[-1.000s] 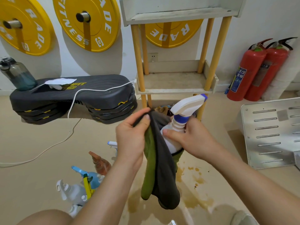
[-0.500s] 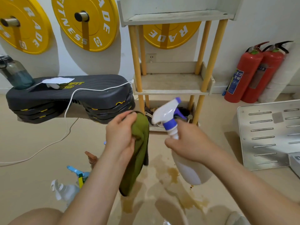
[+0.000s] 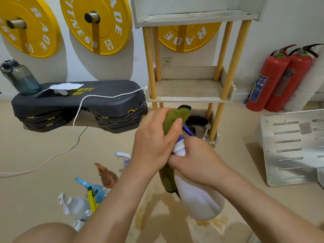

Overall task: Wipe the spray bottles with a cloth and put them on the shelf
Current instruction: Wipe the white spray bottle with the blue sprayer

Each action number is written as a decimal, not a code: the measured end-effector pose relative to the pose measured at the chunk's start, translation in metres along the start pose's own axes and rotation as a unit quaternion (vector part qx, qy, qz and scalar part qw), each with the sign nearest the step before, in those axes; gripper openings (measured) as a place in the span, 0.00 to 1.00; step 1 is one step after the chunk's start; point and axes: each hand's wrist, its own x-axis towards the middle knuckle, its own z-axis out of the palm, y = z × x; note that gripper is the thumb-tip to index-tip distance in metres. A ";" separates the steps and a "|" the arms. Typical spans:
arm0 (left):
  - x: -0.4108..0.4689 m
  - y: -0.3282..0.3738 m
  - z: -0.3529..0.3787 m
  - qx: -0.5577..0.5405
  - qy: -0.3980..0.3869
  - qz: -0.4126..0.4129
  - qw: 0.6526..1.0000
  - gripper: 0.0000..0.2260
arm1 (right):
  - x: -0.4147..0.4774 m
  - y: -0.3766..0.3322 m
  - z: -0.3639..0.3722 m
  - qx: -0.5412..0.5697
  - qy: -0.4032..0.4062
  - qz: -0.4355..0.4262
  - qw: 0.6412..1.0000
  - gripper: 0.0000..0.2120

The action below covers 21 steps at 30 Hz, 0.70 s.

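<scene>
Spray bottle (image 3: 198,199), white with a blue collar, hangs tilted in the air before us, above the stained floor (image 3: 35,199) and in front of the lowest tier of the shelf (image 3: 191,99). Our right hand (image 3: 198,163) grips it at the neck, fingers curled round just below the collar. Our left hand (image 3: 154,142) clutches the green cloth (image 3: 173,120) and presses it over the sprayer head, so only a bit of blue trigger shows beside the thumb. The rest of the cloth hangs down behind the bottle, between our 2 wrists.

The shelf stands against the wall just beyond our hands, on wooden posts with pale trays. Its lowest tray holds dark things that we cannot make out, since hands and cloth hide most of them.

On the floor to our left lie 4 more bottles close together: a white-headed sprayer (image 3: 122,156), a brown bottle (image 3: 107,174), a blue bottle (image 3: 99,191) and a clear bottle (image 3: 75,206).

Farther left sits a black step platform (image 3: 78,102). A grey water bottle (image 3: 21,78) stands on its far end, and a white cable (image 3: 77,123) is draped over it and trails to the floor. Behind it, 3 yellow weight plates (image 3: 96,23) hang on the wall. At the right, 2 red fire extinguishers (image 3: 268,79) stand by the wall, and a slotted metal panel (image 3: 289,149) lies near them.
</scene>
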 end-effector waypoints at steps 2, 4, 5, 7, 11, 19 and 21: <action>0.000 0.004 0.005 -0.026 0.042 -0.076 0.996 0.15 | -0.001 0.000 0.005 -0.028 0.033 -0.004 0.999 0.07; 0.001 0.007 0.006 -0.030 0.070 -0.105 0.992 0.20 | -0.002 0.001 0.007 -0.076 0.064 -0.014 0.995 0.08; 0.002 0.009 0.006 -0.041 0.074 -0.116 0.990 0.21 | -0.001 0.002 0.007 -0.098 0.072 -0.017 0.992 0.10; 0.004 0.009 0.007 -0.075 0.076 -0.153 0.982 0.24 | 0.000 0.003 0.004 -0.123 0.070 -0.012 0.990 0.10; 0.006 0.002 0.006 -0.224 0.078 -0.274 0.932 0.29 | 0.007 0.006 -0.005 -0.007 -0.017 0.053 0.998 0.10; -0.003 0.020 0.004 -0.485 -0.022 -0.257 0.836 0.13 | 0.004 0.001 -0.004 0.024 -0.027 0.036 0.999 0.10; -0.007 0.021 0.006 -0.488 -0.004 -0.266 0.831 0.14 | 0.005 0.003 -0.007 0.006 -0.001 0.014 1.000 0.08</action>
